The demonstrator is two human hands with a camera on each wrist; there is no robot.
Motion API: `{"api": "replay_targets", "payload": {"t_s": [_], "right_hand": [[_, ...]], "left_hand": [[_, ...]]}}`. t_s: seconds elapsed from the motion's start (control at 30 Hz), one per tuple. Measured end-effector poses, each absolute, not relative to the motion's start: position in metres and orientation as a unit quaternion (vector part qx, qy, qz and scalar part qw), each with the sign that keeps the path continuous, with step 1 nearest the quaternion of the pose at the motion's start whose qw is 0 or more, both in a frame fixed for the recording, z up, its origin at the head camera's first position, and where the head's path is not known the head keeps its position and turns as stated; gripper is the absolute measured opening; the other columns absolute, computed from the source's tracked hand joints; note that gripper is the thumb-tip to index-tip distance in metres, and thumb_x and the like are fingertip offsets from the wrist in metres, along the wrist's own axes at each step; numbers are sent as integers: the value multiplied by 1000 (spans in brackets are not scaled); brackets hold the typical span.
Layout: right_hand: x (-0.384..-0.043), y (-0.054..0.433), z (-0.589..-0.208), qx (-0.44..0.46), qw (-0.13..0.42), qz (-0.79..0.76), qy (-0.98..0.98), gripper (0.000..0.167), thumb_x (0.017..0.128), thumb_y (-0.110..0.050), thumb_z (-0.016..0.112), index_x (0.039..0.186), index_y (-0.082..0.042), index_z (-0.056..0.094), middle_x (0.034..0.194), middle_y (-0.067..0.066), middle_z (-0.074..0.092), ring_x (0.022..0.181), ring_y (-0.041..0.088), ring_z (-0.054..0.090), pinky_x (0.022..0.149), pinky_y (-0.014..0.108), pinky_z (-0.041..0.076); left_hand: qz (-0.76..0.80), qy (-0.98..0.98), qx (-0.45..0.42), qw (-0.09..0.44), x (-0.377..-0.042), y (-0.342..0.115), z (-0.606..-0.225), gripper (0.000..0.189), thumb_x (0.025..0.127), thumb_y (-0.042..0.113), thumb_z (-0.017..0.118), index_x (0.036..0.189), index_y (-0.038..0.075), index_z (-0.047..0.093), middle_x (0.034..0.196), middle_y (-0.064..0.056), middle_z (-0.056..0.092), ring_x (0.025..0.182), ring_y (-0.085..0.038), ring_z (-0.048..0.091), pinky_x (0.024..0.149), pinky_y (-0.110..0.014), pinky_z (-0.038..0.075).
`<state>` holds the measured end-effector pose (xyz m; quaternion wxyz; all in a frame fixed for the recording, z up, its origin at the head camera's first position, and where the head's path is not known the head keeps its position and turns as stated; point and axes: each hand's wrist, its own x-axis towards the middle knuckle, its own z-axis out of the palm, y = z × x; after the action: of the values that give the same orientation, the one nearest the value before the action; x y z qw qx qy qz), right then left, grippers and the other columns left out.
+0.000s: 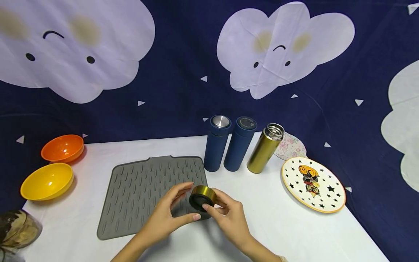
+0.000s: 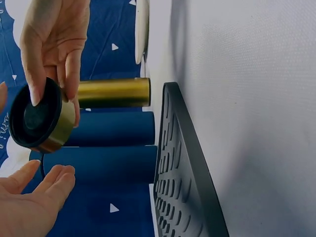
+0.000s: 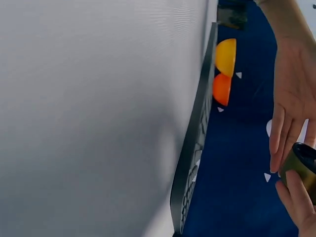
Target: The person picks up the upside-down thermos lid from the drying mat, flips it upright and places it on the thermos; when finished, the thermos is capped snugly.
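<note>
My right hand [image 1: 231, 217] pinches a gold bottle lid [image 1: 207, 191] with a black inner side, thumb on the black part and fingers round the gold wall. In the left wrist view the lid [image 2: 60, 129] is tilted, its black underside showing. To its left, my left hand [image 1: 165, 215] has its fingers and thumb spread, close to the lid without gripping it. Both hands are above the near right corner of a grey ridged mat [image 1: 144, 196]. A gold bottle [image 1: 262, 153] without a lid stands beyond them, its steel mouth uncovered.
Two dark blue bottles [image 1: 216, 149] with lids on stand beside the gold one. A star-patterned plate [image 1: 327, 182] lies at the right, a floral round piece [image 1: 289, 147] behind it. Orange [image 1: 62, 148] and yellow bowls [image 1: 47, 182] sit at the left, near a blurred jar [image 1: 23, 229].
</note>
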<state>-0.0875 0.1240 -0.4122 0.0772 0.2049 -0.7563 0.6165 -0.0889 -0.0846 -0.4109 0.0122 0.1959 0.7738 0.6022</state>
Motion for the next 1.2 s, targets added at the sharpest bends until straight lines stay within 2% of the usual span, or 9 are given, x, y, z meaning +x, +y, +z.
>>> {"api": "replay_targets", "payload": {"t_s": [0.17,0.37,0.47,0.57,0.63,0.7,0.93,1.1,1.2], "right_hand": [[-88,127,-416,329,254,466,-781,43,81,9,70,123,2,62,108,15,71,94,22,72,76,22,59],[-95,129,-408,457,413,287,-734,25,98,-2,52,115,14,61,109,24,69,94,33,72,89,29,57],[-98,129,-399,501,475,194,-697,21,98,0,51,107,14,63,104,26,70,92,33,72,86,30,58],[-101,129,-390,533,521,125,-655,18,96,3,51,102,13,66,101,26,71,91,32,73,81,30,59],[-102,130,-386,548,542,94,-630,18,97,4,51,99,11,67,99,26,71,90,32,73,79,30,60],[-103,131,-384,558,559,72,-609,19,98,5,49,97,10,68,98,26,71,89,31,73,78,29,60],[-109,134,-383,592,597,35,-540,19,98,3,51,93,10,68,92,26,72,84,35,73,76,33,61],[-110,135,-386,604,603,23,-520,17,97,1,53,93,9,68,90,25,72,83,34,73,75,33,61],[-109,135,-389,605,601,22,-522,15,97,0,55,94,8,68,91,25,72,84,34,73,76,33,61]], "left_hand": [[647,733,203,54,-92,-87,-411,67,87,19,77,145,11,43,147,-13,47,137,-35,46,112,-34,38],[678,688,238,97,-94,-88,-410,66,89,11,74,147,5,41,147,-18,45,137,-39,44,112,-26,38],[689,667,254,126,-94,-89,-410,69,89,11,73,148,3,39,148,-20,45,139,-32,44,112,-21,36],[698,647,267,153,-93,-89,-409,73,88,11,75,149,2,38,150,-22,42,139,-17,45,111,-18,36],[704,631,281,164,-92,-88,-408,75,87,10,76,149,-1,37,151,-24,41,138,-10,45,110,-17,36],[710,616,297,170,-91,-87,-407,76,86,9,77,149,-3,36,150,-25,41,137,-8,46,110,-19,37],[713,598,323,174,-88,-82,-403,79,79,4,82,146,0,40,146,-20,48,134,-16,51,109,-24,42],[705,595,349,167,-87,-78,-401,79,77,2,83,145,3,42,144,-19,51,129,-17,56,106,-28,46],[693,600,373,146,-86,-75,-402,75,78,2,82,142,5,44,139,-16,55,124,-18,59,104,-30,49]]}}
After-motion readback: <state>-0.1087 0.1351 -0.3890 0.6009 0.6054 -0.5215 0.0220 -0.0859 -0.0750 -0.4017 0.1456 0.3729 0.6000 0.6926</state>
